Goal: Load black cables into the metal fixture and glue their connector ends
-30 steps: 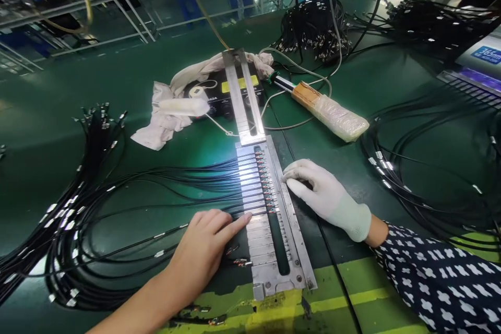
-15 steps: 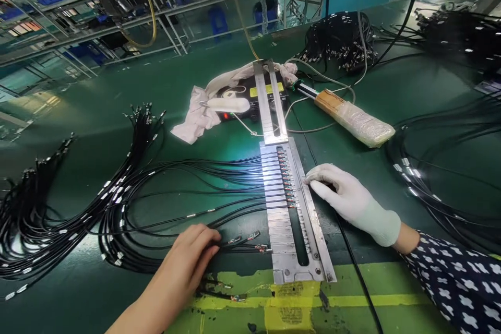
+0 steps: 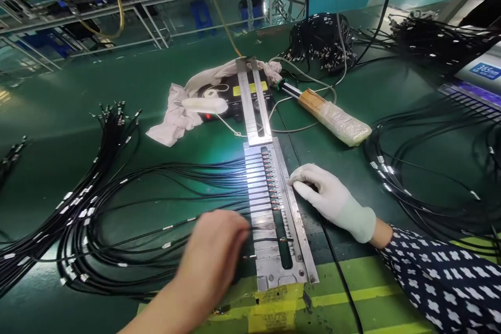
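A long slotted metal fixture (image 3: 270,266) lies on the bench in front of me. Several black cables (image 3: 203,167) run into its grooves from the left, their small connector ends lined up over the slot. My bare left hand (image 3: 213,250) is at the fixture's left edge, blurred, with fingers closed on a black cable (image 3: 270,240) that reaches across the lower slot. Its fingertips are partly hidden. My white-gloved right hand (image 3: 329,195) rests at the fixture's right side, thumb and fingertips pinched together against its edge rail.
Cable bundles (image 3: 113,120) lie at left, with more coils (image 3: 387,167) at right. Beyond the fixture sit a slotted metal bar (image 3: 246,109), a black box (image 3: 235,109), a white cloth (image 3: 168,120) and a plastic-wrapped handle (image 3: 340,122). A labelled 365nm device (image 3: 481,70) stands far right.
My left hand has moved right to the fixture, and a cable end now lies across the lower slot. The right hand keeps its place on the rail. The whole view has shifted.
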`<state>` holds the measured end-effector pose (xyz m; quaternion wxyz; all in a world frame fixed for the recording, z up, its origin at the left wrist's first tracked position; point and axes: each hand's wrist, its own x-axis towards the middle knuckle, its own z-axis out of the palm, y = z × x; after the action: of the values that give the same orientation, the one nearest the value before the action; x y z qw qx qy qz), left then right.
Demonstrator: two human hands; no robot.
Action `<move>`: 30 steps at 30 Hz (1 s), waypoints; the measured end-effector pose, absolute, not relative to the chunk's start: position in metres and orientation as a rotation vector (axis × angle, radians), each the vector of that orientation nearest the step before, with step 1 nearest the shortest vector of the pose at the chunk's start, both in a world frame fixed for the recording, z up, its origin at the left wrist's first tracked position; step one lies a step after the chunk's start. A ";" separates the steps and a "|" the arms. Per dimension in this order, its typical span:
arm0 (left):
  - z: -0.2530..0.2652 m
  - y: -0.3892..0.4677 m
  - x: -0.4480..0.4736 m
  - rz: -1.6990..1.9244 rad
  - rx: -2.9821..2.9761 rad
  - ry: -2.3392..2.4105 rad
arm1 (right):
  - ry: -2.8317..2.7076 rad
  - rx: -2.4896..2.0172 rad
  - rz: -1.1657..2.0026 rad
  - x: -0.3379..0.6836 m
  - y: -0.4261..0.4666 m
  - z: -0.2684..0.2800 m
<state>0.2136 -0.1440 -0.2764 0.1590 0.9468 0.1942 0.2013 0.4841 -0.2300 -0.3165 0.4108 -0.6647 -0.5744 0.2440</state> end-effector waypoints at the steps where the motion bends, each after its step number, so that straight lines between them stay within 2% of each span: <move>1: -0.286 -0.149 0.228 0.502 2.720 0.479 | -1.451 -1.668 0.610 0.484 -0.230 -0.316; 3: -0.301 -0.154 0.248 0.405 2.727 0.394 | -1.461 -1.654 0.606 0.484 -0.230 -0.316; 7: -0.309 -0.150 0.244 0.430 2.738 0.444 | -1.460 -1.635 0.621 0.484 -0.230 -0.313; 10: -0.302 -0.144 0.224 0.389 2.680 0.521 | -1.442 -1.637 0.636 0.484 -0.230 -0.311; 16: -0.276 -0.142 0.207 0.049 2.189 0.582 | -1.407 -1.641 0.667 0.484 -0.227 -0.310; 23: -0.278 -0.132 0.225 0.284 2.355 0.615 | -1.401 -1.647 0.663 0.484 -0.227 -0.312; 30: -0.289 -0.126 0.223 0.238 2.628 0.439 | -1.394 -1.649 0.684 0.484 -0.227 -0.310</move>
<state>0.2225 -0.1256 -0.2895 0.2312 0.9558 0.1596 0.0864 0.4842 -0.2270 -0.3104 0.4246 -0.6591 -0.5573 0.2733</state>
